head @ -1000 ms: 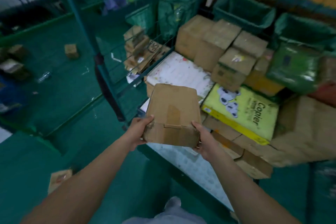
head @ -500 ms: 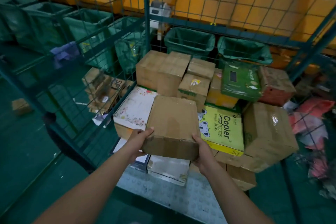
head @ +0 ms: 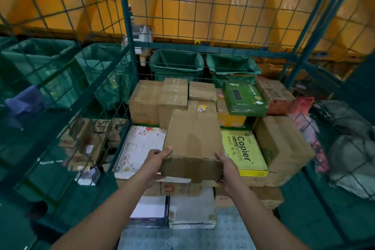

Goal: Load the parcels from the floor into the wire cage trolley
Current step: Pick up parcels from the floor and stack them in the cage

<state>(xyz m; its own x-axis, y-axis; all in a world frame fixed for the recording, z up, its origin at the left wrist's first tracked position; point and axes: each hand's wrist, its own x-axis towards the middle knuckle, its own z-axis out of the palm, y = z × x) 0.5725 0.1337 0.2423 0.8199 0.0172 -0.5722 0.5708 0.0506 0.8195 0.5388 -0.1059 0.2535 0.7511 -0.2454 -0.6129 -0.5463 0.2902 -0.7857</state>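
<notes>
I hold a flat brown cardboard parcel (head: 192, 144) out over the stack inside the green wire cage trolley (head: 124, 26). My left hand (head: 155, 162) grips its near left corner, thumb on top. My right hand (head: 227, 168) grips its near right corner the same way. Below and around the parcel lie stacked parcels: a white floral box (head: 140, 146) to the left, a yellow Copier paper box (head: 243, 150) to the right, and brown boxes (head: 158, 99) along the back. A green box (head: 243, 97) sits on the back right pile.
Green lined bins (head: 176, 65) stand behind the trolley's back mesh. Loose boxes (head: 89, 140) lie on the floor beyond the left mesh wall. Grey sacks (head: 353, 148) and red parcels (head: 304, 107) lie outside the right wall. The trolley's bare studded floor plate (head: 182, 237) shows near me.
The view has lifted and come closer to the trolley. The parcel in both hands has moved forward, deeper over the stacked boxes.
</notes>
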